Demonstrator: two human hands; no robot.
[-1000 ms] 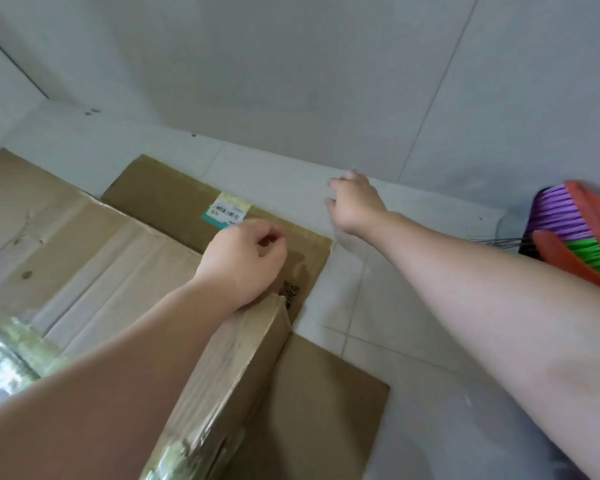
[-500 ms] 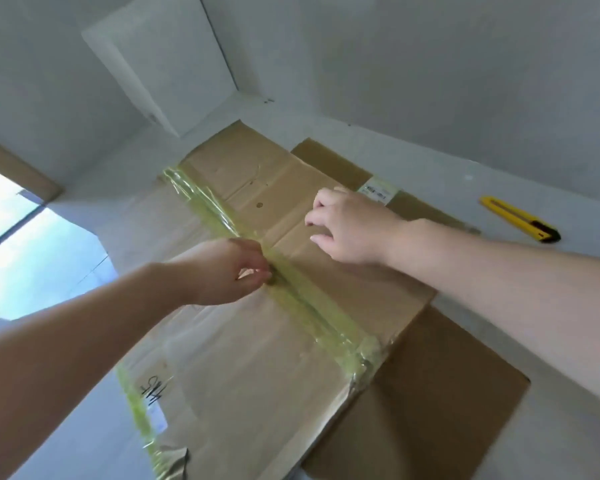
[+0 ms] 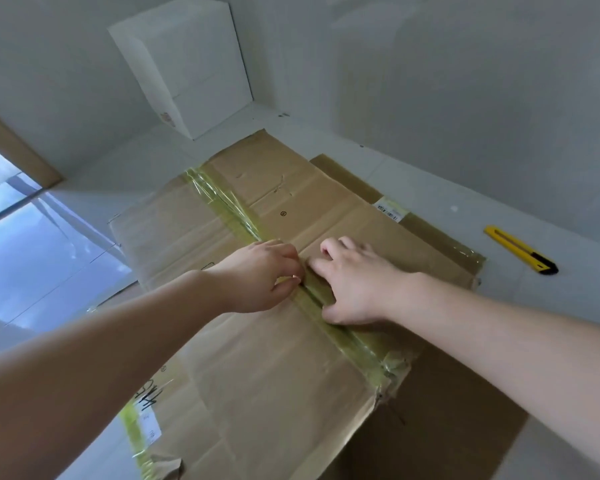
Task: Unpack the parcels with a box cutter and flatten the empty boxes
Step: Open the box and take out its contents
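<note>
A large brown cardboard box (image 3: 257, 375) lies flattened on the floor, with a yellowish tape strip (image 3: 229, 209) running along its middle seam. My left hand (image 3: 260, 275) rests on the seam with curled fingers that pinch at the tape. My right hand (image 3: 357, 285) presses down on the cardboard just right of the seam, fingers spread and bent. Beneath the box sits a darker flattened cardboard sheet (image 3: 447, 427). A yellow box cutter (image 3: 520, 249) lies on the floor to the right, apart from both hands.
A white box (image 3: 187, 64) stands against the wall in the far corner. White walls close the far and right sides. A bright glass door or window (image 3: 32, 244) lies to the left. Pale floor tiles surround the cardboard.
My right hand has slid down to the seam beside my left hand. The view has shifted slightly, showing more of the white box.
</note>
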